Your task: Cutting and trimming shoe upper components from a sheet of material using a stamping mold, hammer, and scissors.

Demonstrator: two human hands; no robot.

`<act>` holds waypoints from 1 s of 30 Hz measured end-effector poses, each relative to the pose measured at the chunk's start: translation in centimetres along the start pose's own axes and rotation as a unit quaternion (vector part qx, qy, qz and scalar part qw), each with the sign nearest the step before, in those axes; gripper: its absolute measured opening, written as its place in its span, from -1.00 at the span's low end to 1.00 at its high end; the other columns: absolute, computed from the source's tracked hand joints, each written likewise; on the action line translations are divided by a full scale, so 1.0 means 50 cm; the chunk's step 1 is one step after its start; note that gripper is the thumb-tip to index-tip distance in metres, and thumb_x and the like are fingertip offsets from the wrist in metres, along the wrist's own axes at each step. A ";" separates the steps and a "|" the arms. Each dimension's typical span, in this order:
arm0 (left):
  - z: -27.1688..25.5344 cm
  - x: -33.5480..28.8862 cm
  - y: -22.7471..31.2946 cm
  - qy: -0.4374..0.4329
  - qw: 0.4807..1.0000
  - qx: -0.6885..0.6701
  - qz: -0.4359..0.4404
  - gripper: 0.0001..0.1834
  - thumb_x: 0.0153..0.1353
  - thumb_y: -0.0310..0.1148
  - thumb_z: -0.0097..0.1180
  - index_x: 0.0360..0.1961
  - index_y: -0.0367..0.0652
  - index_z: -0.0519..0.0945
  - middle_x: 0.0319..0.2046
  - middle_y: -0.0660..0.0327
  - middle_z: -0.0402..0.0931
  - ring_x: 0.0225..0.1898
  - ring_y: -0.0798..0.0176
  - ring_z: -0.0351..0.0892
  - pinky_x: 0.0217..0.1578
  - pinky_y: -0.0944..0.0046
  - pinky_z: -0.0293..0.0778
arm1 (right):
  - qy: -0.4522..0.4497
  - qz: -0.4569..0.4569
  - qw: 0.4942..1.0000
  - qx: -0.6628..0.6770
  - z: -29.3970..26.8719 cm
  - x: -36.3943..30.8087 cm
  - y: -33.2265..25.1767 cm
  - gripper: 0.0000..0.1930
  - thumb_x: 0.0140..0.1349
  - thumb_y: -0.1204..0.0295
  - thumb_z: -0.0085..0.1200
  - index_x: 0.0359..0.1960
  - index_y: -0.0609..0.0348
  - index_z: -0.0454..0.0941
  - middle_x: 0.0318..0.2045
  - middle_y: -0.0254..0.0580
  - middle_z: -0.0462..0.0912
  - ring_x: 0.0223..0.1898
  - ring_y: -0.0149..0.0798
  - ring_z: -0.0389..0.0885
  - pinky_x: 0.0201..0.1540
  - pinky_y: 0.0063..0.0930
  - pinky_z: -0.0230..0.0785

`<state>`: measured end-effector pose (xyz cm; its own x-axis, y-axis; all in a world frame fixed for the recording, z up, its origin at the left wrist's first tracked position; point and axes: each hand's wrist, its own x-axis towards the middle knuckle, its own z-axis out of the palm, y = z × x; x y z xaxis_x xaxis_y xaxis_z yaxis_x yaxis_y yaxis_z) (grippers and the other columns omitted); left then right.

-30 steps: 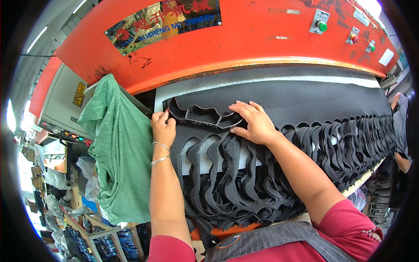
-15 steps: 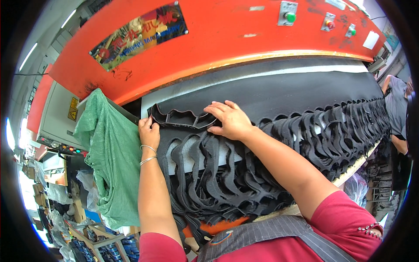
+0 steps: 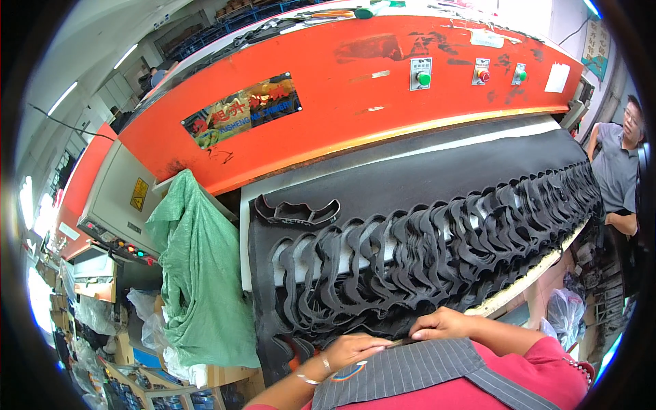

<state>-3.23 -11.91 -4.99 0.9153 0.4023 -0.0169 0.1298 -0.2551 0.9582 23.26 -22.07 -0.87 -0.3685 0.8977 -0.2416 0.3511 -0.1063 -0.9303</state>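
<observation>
My left hand (image 3: 354, 350) rests low by my striped apron, at the near edge of the machine bed, its fingers stretched out. Close by, my right hand (image 3: 441, 324) is curled at the same edge; whatever lies under its fingers is hidden. Between the two shows a bit of a narrow brownish piece (image 3: 399, 342). Neither hand touches the wavy metal cutting die (image 3: 296, 212), which sits on the black sheet (image 3: 410, 167) at the far left. Wavy strips of cut black sheet (image 3: 369, 266) lie in a dense row from there to the right.
An orange press beam (image 3: 369, 89) with buttons spans the back. Green cloth (image 3: 205, 273) hangs at the left beside a grey control box (image 3: 123, 191). A person (image 3: 615, 167) in a grey shirt stands at the right. Plastic bags (image 3: 566, 311) lie below the bed.
Both hands have let go of the cutting die and drawn back to the near edge. The die stays on the sheet at the left. The head view has shifted, showing more above the beam.
</observation>
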 end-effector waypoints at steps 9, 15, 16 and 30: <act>0.095 0.014 -0.030 0.053 0.997 -0.001 -0.049 -0.73 0.24 -0.27 0.12 -0.07 -0.09 0.60 -0.27 0.20 0.59 -0.32 0.32 0.61 -0.32 0.40 0.48 | 0.146 -0.127 0.933 -0.304 0.052 0.009 0.052 -0.74 0.20 0.15 0.07 -0.42 0.06 0.56 -0.52 -0.24 0.60 -0.43 -0.14 0.62 -0.46 -0.27 0.45; 0.107 0.012 -0.034 0.083 0.996 0.028 -0.020 -0.75 0.22 -0.29 0.15 -0.10 -0.11 0.61 -0.30 0.19 0.60 -0.34 0.32 0.61 -0.32 0.40 0.48 | 0.155 -0.137 0.926 -0.315 0.063 0.010 0.058 -0.75 0.20 0.14 0.06 -0.40 0.05 0.54 -0.51 -0.25 0.60 -0.43 -0.14 0.62 -0.47 -0.26 0.45; 0.106 0.011 -0.026 0.095 0.995 0.027 -0.026 -0.76 0.22 -0.29 0.16 -0.12 -0.11 0.62 -0.31 0.19 0.60 -0.35 0.31 0.61 -0.32 0.40 0.48 | 0.151 -0.143 0.929 -0.305 0.064 0.011 0.059 -0.75 0.20 0.14 0.06 -0.41 0.05 0.53 -0.52 -0.25 0.59 -0.43 -0.13 0.62 -0.47 -0.26 0.45; -0.190 0.043 0.094 0.112 0.984 0.024 -0.140 -0.58 0.01 -0.41 0.33 -0.08 -0.30 0.58 -0.16 0.09 0.60 -0.17 0.22 0.62 -0.09 0.24 0.50 | 0.160 -0.161 0.934 -0.276 0.080 0.020 0.084 -0.77 0.21 0.23 0.05 -0.41 0.12 0.45 -0.51 -0.16 0.52 -0.41 -0.03 0.57 -0.41 -0.17 0.43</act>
<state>-4.26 -3.89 2.21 0.7350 0.6449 -0.2096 0.3875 -0.1458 0.9103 20.91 -23.34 -6.12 -0.2868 0.9362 0.2031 0.6887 0.3488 -0.6356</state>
